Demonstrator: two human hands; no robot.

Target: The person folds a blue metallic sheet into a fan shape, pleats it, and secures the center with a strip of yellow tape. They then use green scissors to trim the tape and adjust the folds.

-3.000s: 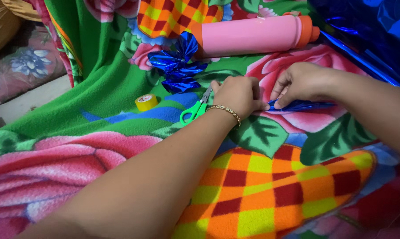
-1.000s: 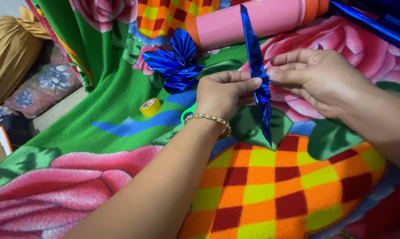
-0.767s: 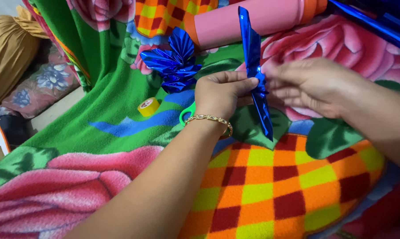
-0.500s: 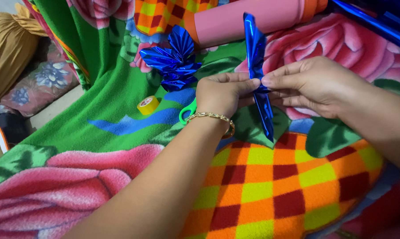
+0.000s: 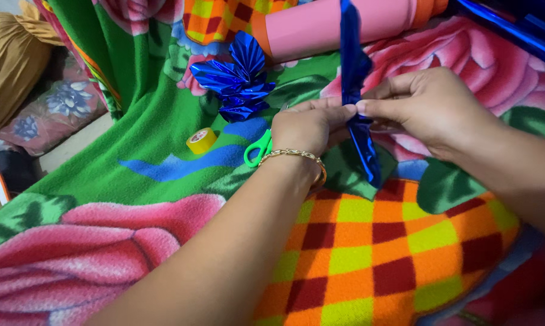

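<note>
2 hands (image 5: 311, 127) (image 5: 426, 108) | pinch pleated blue foil strip (image 5: 352, 66) | upright between them

Single head view, looking down, close over blanket (image 5: 164, 139) at arm's reach.

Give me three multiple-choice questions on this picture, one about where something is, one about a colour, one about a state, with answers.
1. Where is the tape roll?
A. on the blanket, left of the scissors
B. on the pink bottle
C. in the right hand

2. What colour are the scissors' handles?
A. red
B. green
C. black

3. How is the foil strip held?
A. lying flat
B. pinched at its middle by both hands
C. by one hand only

Answers: 1 A, it lies on the blanket. 2 B, green loops show. 3 B, left hand and right hand meet mid-strip.
</note>
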